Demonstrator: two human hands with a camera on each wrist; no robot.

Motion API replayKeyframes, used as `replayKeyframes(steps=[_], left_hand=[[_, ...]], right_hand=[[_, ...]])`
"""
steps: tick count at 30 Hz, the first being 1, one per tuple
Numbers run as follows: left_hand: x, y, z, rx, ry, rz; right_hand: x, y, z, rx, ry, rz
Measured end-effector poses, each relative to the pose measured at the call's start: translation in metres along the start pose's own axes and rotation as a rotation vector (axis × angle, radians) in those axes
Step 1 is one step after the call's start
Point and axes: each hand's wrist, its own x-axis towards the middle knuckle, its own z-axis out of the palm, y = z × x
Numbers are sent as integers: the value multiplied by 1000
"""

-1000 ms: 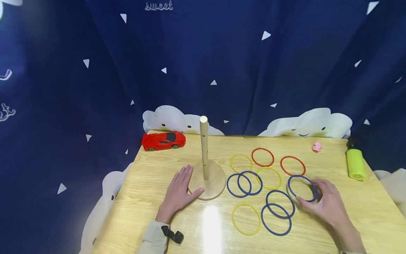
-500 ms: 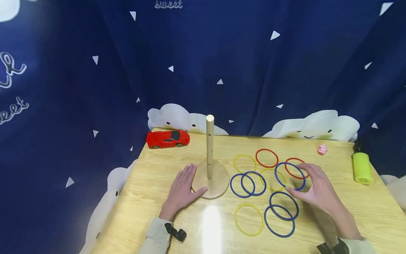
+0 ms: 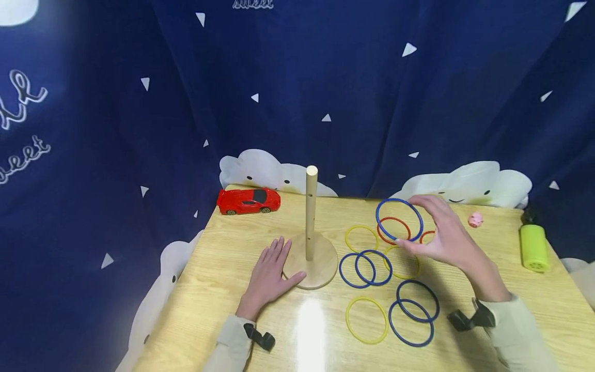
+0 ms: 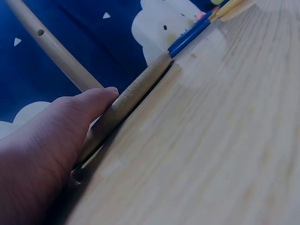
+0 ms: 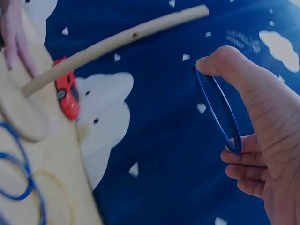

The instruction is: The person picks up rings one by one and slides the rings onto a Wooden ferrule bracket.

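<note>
A wooden peg stand, an upright post (image 3: pixel 311 214) on a round base (image 3: pixel 325 266), stands near the middle of the table. My left hand (image 3: pixel 269 281) rests at the base's left side, fingers straight, thumb lying over its rim; the left wrist view shows the thumb (image 4: pixel 96 103) on that rim. My right hand (image 3: pixel 443 235) pinches a blue ring (image 3: pixel 377 219) between thumb and fingers, raised above the table to the right of the post. In the right wrist view the blue ring (image 5: pixel 213 110) appears edge-on, its opposite sides held by thumb and fingers.
Several blue rings (image 3: pixel 341 274), yellow rings (image 3: pixel 346 320) and red rings (image 3: pixel 394 218) lie right of the stand, some overlapping. A red toy car (image 3: pixel 248 201) sits back left. A pink pig figure (image 3: pixel 475 219) and a yellow-green bottle (image 3: pixel 534 248) are at the right. A dark blue curtain (image 3: pixel 279 77) hangs behind.
My right hand has lifted the blue ring off the table and carried it left and away from me. My left hand stays at the base. The head view has shifted slightly.
</note>
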Motion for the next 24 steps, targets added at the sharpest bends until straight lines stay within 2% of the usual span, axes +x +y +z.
replayKeyframes(steps=[12, 18, 24], left_hand=[[0, 0, 0, 2, -4, -5], [0, 0, 0, 7, -12, -13], [0, -2, 2, 17, -32, -25]], right_hand=[[82, -45, -10, 140, 71, -252], [113, -74, -16, 160, 66, -324], [135, -93, -8, 129, 23, -355]])
